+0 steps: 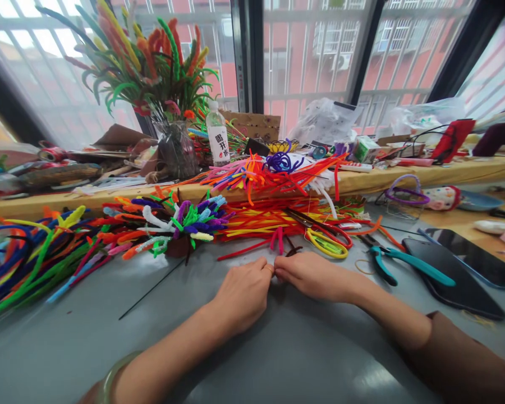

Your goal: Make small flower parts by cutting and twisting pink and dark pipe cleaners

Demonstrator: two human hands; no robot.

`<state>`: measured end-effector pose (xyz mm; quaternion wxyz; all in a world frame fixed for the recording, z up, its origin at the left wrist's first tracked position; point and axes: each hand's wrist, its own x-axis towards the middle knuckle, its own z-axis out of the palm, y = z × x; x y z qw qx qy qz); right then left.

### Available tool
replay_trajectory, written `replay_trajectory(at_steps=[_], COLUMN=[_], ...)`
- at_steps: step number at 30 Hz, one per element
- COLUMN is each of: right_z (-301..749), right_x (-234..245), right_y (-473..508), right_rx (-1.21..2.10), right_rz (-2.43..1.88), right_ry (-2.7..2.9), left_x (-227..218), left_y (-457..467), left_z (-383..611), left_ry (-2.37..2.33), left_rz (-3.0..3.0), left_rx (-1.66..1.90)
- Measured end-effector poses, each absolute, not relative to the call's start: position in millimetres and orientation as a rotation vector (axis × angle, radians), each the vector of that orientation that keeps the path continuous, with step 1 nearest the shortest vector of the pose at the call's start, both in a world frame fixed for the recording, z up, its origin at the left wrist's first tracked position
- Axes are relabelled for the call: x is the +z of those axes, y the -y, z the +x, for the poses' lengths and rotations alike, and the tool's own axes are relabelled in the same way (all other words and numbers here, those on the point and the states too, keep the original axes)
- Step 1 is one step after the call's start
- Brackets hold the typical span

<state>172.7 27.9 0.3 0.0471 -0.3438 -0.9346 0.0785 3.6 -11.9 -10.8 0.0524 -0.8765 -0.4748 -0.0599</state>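
Both hands rest on the grey surface (pixel 303 359), just in front of the red pipe-cleaner pile (pixel 273 221), which serves as landmark. The left hand (pixel 242 294) and the right hand (pixel 313 275) meet fingertip to fingertip directly below the pile's near edge. The fingers of each hand are drawn together in a pinch at the meeting point; whatever is pinched is too small and too hidden to identify, so what they are clamped on cannot be told. A pink pipe cleaner (pixel 278 238) hangs off the pile's near edge, just beyond the fingertips and apart from them. A thin black wire (pixel 151 289) lies on the surface left of the pile, running away from the left hand.

Right of the pile: teal-handled pliers (pixel 408 264), then a dark phone (pixel 450 278), both clear of the right hand. Left of the pile: a mixed-colour bundle (pixel 177 224). Behind the pile, on the yellow ledge (pixel 46 205): a water bottle (pixel 217 134) and a vase of pipe-cleaner flowers (pixel 151 62).
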Motion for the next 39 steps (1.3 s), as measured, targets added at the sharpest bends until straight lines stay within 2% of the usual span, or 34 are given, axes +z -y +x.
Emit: replay_trajectory(at_steps=[6, 15, 19, 24, 28, 33, 36, 39], right_z=[170, 166, 185, 253, 295, 300, 301, 307], right_x=[-3, -4, 12, 9, -10, -4, 4, 6], right_y=[-25, -23, -20, -21, -18, -16, -14, -5], right_rx=[0.074, 0.041, -0.024, -0.652, -0.427, -0.181, -0.138, -0.234], right_rz=[-1.047, -1.121, -1.404, -2.027, -2.365, -2.439, -2.437, -2.348], right_ry=[2.869, 2.787, 2.506, 2.035, 1.99, 1.997, 2.11, 2.283], left_x=[-12, -10, -15, -21, -23, -25, -25, -24], left_y=[12, 10, 5, -4, -12, -17, -16, -15], left_z=[5, 6, -1, -6, -6, -6, -6, -6], left_ry=[1.42, 1.418, 1.633, 1.889, 1.996, 2.059, 2.034, 1.971], left_rz=[-2.639, -2.592, -2.668, -2.798, -2.895, -2.936, -2.922, -2.938], left_rx=[-0.11, -0.146, -0.416, -1.059, -1.474, -1.785, -1.887, -1.807])
